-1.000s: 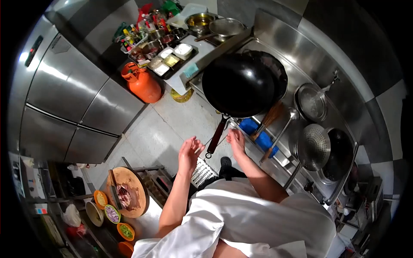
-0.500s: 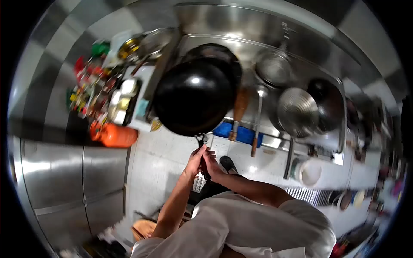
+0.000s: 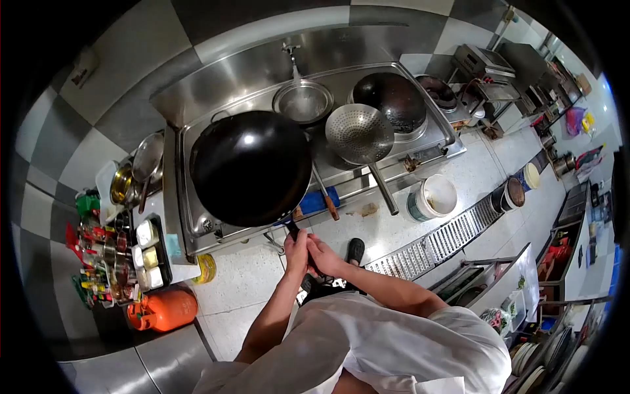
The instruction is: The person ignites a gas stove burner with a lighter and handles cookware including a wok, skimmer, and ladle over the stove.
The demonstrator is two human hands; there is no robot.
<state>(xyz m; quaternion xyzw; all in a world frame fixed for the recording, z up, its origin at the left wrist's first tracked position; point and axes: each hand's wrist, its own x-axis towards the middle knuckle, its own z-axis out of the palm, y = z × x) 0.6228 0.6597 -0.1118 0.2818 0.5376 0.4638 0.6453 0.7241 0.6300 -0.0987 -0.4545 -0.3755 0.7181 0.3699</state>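
Note:
A large black wok [image 3: 252, 167] hangs over the left end of the steel range [image 3: 220, 118], its handle pointing back at me. My left hand [image 3: 296, 253] is closed round the handle. Pressed against it from the other side is my right hand [image 3: 323, 256], also closed on the handle, with its fingers partly hidden. To the wok's right lie a perforated strainer [image 3: 359, 134] with a long handle and a second dark wok [image 3: 390, 102]. Behind these, a round pan [image 3: 303, 102] sits beneath the tap [image 3: 293, 56].
At left are seasoning tubs [image 3: 147, 253], an oil bowl [image 3: 123, 184] and an orange gas cylinder [image 3: 164, 310]. A white bucket [image 3: 433, 197] stands on the floor near the drain grate [image 3: 436, 243]. Shelves with plates [image 3: 525, 358] are at lower right.
My view has swung round to the right, so the range appears turned and more of the kitchen's right side shows. Both hands still grip the wok's handle.

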